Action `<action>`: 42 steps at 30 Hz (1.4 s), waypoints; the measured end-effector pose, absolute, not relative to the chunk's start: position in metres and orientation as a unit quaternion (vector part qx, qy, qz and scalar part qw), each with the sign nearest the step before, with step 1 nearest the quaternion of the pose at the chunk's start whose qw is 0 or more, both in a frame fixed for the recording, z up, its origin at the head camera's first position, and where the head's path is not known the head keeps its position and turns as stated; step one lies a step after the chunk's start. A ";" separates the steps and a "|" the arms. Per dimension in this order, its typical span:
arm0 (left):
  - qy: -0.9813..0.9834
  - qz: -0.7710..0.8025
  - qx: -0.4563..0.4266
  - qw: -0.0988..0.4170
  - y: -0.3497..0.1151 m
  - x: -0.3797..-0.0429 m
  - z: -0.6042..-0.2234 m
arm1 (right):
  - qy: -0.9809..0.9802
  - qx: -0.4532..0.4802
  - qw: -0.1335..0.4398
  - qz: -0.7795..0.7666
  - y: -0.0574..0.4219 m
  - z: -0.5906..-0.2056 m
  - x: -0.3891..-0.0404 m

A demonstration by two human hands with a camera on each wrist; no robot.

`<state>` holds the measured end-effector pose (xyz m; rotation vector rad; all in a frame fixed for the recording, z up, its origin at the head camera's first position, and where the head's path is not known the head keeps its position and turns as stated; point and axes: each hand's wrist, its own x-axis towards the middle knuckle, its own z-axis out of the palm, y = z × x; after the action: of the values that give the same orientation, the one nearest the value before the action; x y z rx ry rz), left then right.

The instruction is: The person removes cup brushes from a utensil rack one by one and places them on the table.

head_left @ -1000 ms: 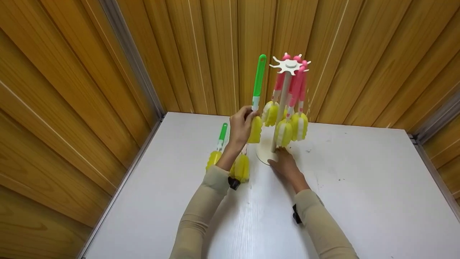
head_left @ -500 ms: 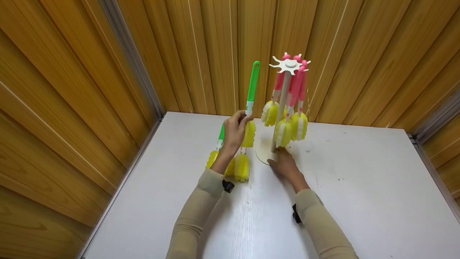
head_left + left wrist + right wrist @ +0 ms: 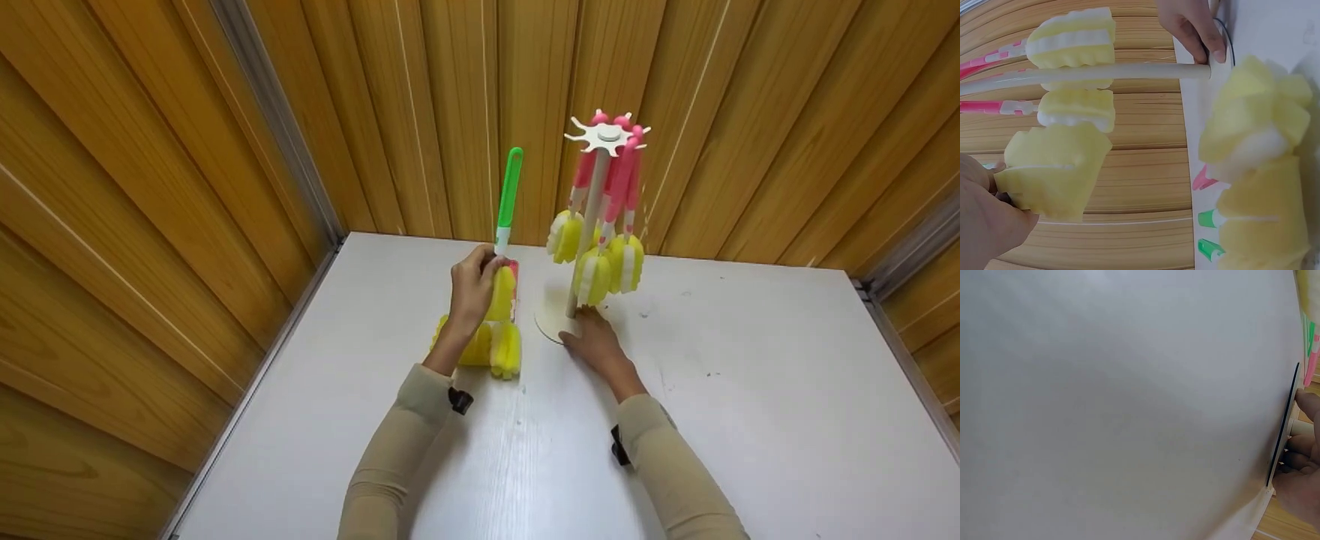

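Observation:
My left hand (image 3: pixel 472 287) pinches a green-handled sponge bottle brush (image 3: pixel 509 191) near its neck, handle up. In the left wrist view its yellow sponge head (image 3: pixel 1055 169) hangs below the fingers. Beneath that hand, several more sponge brushes (image 3: pixel 505 351) lie on the table with their yellow heads side by side, partly hidden by the arm. My right hand (image 3: pixel 594 339) holds the white stand (image 3: pixel 551 322) low down, thumb and curled fingers on its round base beside the post. Pink-handled brushes (image 3: pixel 618 184) hang from the stand's hooked top (image 3: pixel 604 137), heads down.
A white table (image 3: pixel 750 390) lies under everything, with dark specks to the right of the stand. Wood-panelled walls (image 3: pixel 442 112) rise behind and at the sides. Some hooks on the stand's left side carry no brush.
My left hand has moved left, down and away from the stand, carrying the green-handled bottle brush over the lying brushes. My right hand stays at the base.

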<state>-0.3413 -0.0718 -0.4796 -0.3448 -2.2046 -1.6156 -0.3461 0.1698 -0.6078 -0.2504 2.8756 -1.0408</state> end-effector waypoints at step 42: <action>-0.817 -0.546 -0.041 0.183 -0.140 -0.317 -0.532 | 0.937 -0.095 0.018 -0.337 0.171 -0.609 -0.345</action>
<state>-0.3171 -0.1399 -0.5323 -0.1169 -2.3046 -1.5403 -0.3453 0.1710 -0.6091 -0.2940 2.9093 -1.0456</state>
